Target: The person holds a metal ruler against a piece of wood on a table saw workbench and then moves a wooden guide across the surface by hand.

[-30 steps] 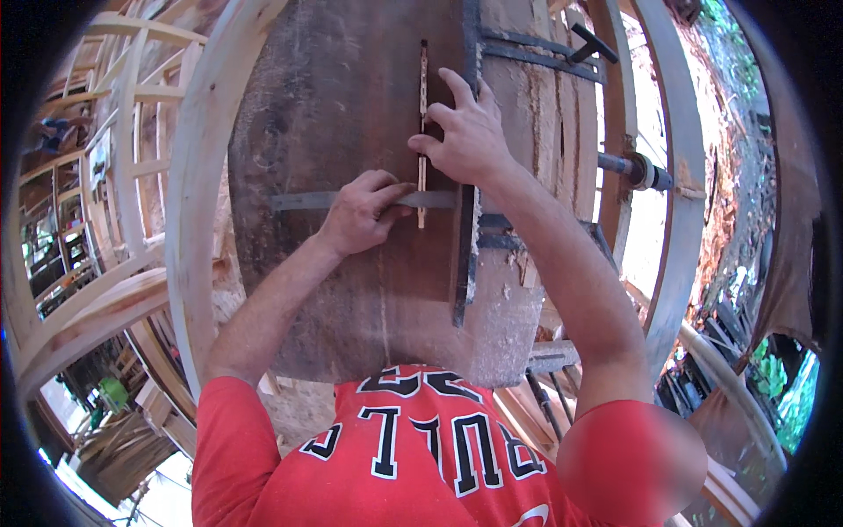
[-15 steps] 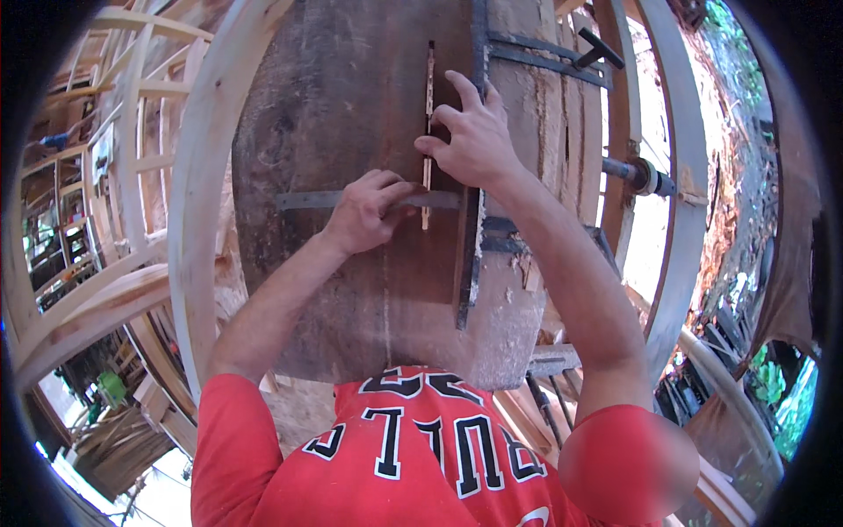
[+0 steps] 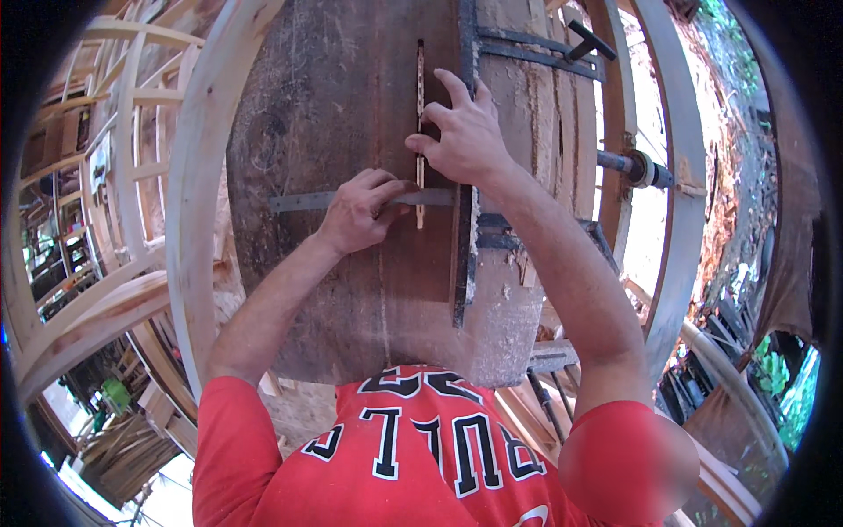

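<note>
A thin grey metal ruler (image 3: pixel 303 202) lies crosswise over a worn brown saw table (image 3: pixel 325 105), its right end by a dark straight fence (image 3: pixel 462 255). My left hand (image 3: pixel 360 211) is closed on the ruler, fingertips beside a narrow lengthwise slot (image 3: pixel 420 83). A thin strip, apparently a saw blade seen edge-on, shows in that slot. Farther up, my right hand (image 3: pixel 470 136) reaches over the fence with fingers spread. Its thumb is at the slot strip; whether it touches is hard to tell. Nothing shows in that hand.
A black clamp with a T-handle (image 3: pixel 590 40) sits at the far right of the fence. Beyond it are a metal shaft with a collar (image 3: pixel 645 169) and a wooden beam (image 3: pixel 672 228). A pale curved timber (image 3: pixel 198 176) borders the left, with wooden frames behind it.
The whole view has shifted slightly, so the table and fence appear a little farther left. Both hands keep nearly the same places on the table, and the ruler still crosses the slot.
</note>
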The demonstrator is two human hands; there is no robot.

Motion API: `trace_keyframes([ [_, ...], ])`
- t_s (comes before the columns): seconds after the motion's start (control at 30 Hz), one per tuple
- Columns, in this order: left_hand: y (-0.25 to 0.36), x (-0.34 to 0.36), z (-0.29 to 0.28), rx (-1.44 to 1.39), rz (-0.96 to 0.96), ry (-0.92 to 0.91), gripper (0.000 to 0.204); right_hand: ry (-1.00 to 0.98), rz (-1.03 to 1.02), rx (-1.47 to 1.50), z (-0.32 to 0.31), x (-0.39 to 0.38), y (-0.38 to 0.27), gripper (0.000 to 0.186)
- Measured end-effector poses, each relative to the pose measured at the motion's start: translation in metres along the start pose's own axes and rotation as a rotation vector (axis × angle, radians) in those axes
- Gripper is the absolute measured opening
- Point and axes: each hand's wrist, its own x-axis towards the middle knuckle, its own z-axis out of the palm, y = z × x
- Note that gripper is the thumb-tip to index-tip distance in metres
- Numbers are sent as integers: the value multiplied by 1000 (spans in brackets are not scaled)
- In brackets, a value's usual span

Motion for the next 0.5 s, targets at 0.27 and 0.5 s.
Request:
trace_keyframes([
  [0.27, 1, -1, 1, -5, -8, 17, 33, -10, 7, 3, -2, 0, -2, 44],
  [0.5, 1, 2, -1, -21, -12, 3, 33, -10, -6, 16, 0, 1, 2, 45],
])
